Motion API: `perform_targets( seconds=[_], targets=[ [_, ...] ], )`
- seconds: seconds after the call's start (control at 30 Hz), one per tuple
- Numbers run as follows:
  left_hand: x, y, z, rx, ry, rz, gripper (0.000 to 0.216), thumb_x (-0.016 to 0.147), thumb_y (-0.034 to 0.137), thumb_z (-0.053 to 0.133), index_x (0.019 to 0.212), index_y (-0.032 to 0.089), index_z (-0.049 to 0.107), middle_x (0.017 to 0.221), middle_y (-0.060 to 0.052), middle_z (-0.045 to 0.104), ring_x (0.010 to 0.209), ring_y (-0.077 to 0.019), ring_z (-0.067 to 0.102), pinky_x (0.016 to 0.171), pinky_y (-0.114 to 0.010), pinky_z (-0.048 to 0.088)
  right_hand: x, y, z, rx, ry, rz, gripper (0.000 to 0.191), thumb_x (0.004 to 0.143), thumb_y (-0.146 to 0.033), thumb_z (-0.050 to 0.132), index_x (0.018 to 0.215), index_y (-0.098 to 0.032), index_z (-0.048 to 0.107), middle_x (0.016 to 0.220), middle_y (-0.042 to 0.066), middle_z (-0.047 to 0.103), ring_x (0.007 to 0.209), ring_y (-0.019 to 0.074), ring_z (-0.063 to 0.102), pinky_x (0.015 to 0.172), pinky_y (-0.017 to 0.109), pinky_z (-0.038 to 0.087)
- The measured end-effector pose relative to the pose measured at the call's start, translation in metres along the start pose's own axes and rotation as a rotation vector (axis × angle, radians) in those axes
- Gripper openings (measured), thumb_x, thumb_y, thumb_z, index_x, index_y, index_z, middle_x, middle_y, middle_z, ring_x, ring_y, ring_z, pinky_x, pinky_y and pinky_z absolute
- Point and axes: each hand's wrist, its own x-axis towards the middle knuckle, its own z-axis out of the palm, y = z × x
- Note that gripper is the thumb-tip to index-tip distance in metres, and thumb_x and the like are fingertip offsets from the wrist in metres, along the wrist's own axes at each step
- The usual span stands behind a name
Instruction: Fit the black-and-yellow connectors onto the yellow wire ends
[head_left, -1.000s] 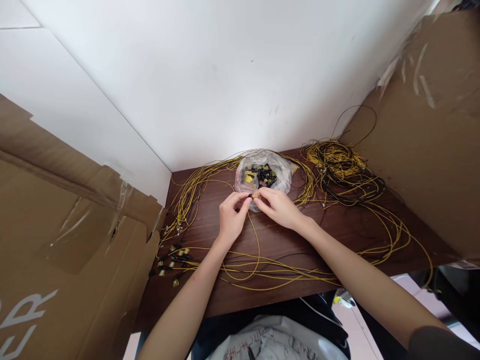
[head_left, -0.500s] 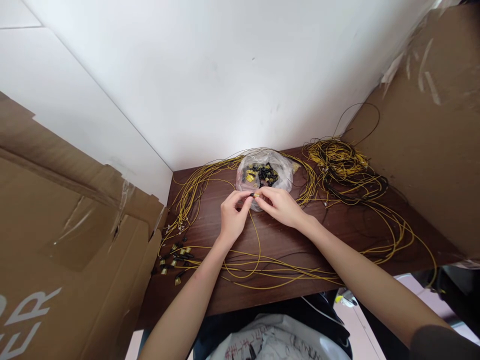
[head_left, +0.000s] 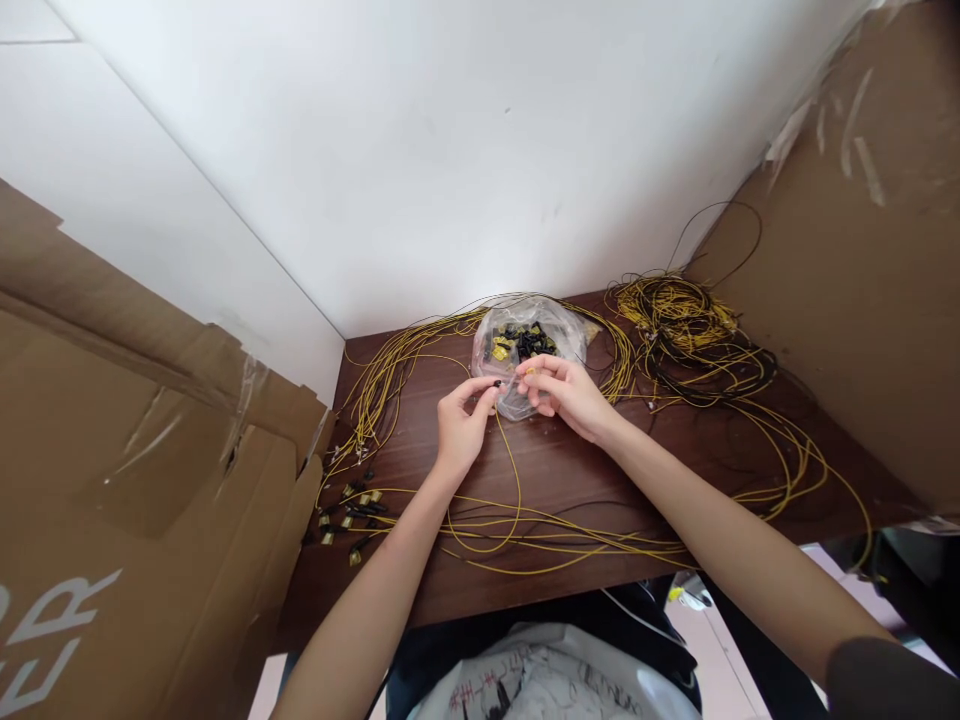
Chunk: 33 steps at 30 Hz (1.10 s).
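Note:
Pinched between thumb and forefinger of my left hand [head_left: 463, 418] is a small black connector [head_left: 496, 384]. A yellow wire [head_left: 513, 455] hangs below these fingers and loops over the tabletop. My right hand [head_left: 566, 392] is a short way to the right, its fingertips closed on a small yellow piece [head_left: 531, 371] whose exact shape is too small to tell. Just behind both hands sits a clear plastic bag [head_left: 571, 335], open at the top, with black and yellow connector parts [head_left: 529, 340] inside.
Finished-looking wire ends with black and yellow connectors [head_left: 352, 520] lie at the left front. Yellow wires [head_left: 390, 360] arc behind the bag. A tangled yellow and black wire heap [head_left: 679, 315] is at the right. Cardboard boxes [head_left: 150, 450] flank the brown table [head_left: 420, 450]; a white wall stands behind.
My hands have come apart. The right one moved slightly right and up with the small yellow piece, while the left stays nearly in place with the black connector.

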Motion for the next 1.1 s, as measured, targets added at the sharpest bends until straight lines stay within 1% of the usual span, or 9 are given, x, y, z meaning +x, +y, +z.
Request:
perform_targets(
  seconds=[0.07,0.13,0.23,0.33,0.6,0.83,0.93,1.03,1.1],
  targets=[
    [0.0000,0.0001,0.0004,-0.003,-0.006,-0.002,0.018,0.077,0.024,0.060,0.089,0.014,0.069,0.082,-0.006,0.070,0.069,-0.0128,0.062,0.059,-0.022,0.052,-0.0006,-0.0024,0.0006,0.094,-0.007,0.073,0.029,0.064,-0.028,0.071,0.087,-0.016,0.058,0.072,0.001,0.061,0.051,0.0067,0.046,0.039,0.017,0.025],
    [-0.0002,0.0001,0.0005,0.008,-0.017,0.006,0.018,0.077,0.024,0.061,0.090,0.014,0.069,0.083,-0.006,0.071,0.068,-0.0126,0.062,0.059,-0.022,0.051,-0.0018,-0.0037,0.0024,0.119,-0.018,0.117,0.031,0.061,-0.028,0.073,0.086,-0.015,0.059,0.072,0.001,0.061,0.050,0.0050,0.043,0.039,0.016,0.020],
    [-0.0006,-0.0001,0.0002,0.030,-0.023,0.017,0.018,0.076,0.025,0.062,0.089,0.015,0.070,0.084,-0.005,0.071,0.066,-0.0119,0.061,0.059,-0.022,0.051,-0.0028,-0.0024,0.0066,0.086,-0.029,0.115,0.030,0.062,-0.033,0.074,0.079,-0.014,0.060,0.064,-0.002,0.057,0.044,0.0022,0.033,0.039,0.017,0.014],
    [-0.0010,-0.0002,-0.0002,0.054,-0.024,0.019,0.018,0.076,0.026,0.063,0.089,0.015,0.070,0.085,-0.005,0.071,0.067,-0.0126,0.062,0.059,-0.022,0.050,-0.0023,0.0008,0.0092,0.041,-0.038,0.089,0.031,0.063,-0.038,0.074,0.074,-0.013,0.059,0.059,-0.004,0.053,0.041,0.0014,0.027,0.039,0.019,0.013],
    [-0.0025,0.0015,0.0001,0.102,-0.040,0.019,0.021,0.076,0.029,0.064,0.091,0.016,0.071,0.088,-0.006,0.071,0.076,-0.0161,0.065,0.065,-0.025,0.051,-0.0021,0.0047,0.0061,0.011,-0.049,0.040,0.029,0.067,-0.039,0.072,0.073,-0.012,0.061,0.062,-0.002,0.055,0.040,0.0011,0.028,0.039,0.020,0.014],
    [-0.0029,0.0046,-0.0005,0.133,-0.056,0.011,0.023,0.077,0.031,0.062,0.091,0.015,0.071,0.082,-0.005,0.072,0.070,-0.0148,0.064,0.062,-0.024,0.049,-0.0026,0.0038,0.0062,-0.012,-0.034,0.023,0.027,0.068,-0.038,0.071,0.074,-0.013,0.062,0.067,0.002,0.064,0.039,0.0013,0.029,0.038,0.021,0.015],
    [-0.0028,0.0052,-0.0004,0.142,-0.047,0.004,0.022,0.077,0.030,0.063,0.090,0.015,0.072,0.081,-0.005,0.072,0.067,-0.0140,0.063,0.061,-0.024,0.048,-0.0032,0.0023,0.0069,-0.028,-0.025,0.016,0.028,0.066,-0.039,0.072,0.073,-0.014,0.062,0.066,0.002,0.065,0.038,0.0016,0.030,0.038,0.020,0.015],
    [-0.0027,0.0052,-0.0002,0.136,-0.047,-0.005,0.022,0.076,0.030,0.063,0.089,0.015,0.072,0.079,-0.005,0.072,0.064,-0.0131,0.061,0.059,-0.023,0.046,-0.0036,0.0005,0.0080,-0.043,-0.018,0.000,0.029,0.065,-0.039,0.073,0.072,-0.014,0.061,0.064,0.002,0.066,0.040,0.0032,0.036,0.038,0.020,0.019],
    [-0.0025,0.0053,0.0000,0.126,-0.048,-0.008,0.021,0.076,0.029,0.063,0.088,0.015,0.072,0.078,-0.005,0.072,0.064,-0.0132,0.061,0.059,-0.023,0.047,-0.0037,-0.0004,0.0086,-0.049,-0.020,-0.013,0.028,0.065,-0.039,0.073,0.072,-0.014,0.061,0.063,0.002,0.065,0.044,0.0054,0.043,0.040,0.020,0.025]
  ],
)
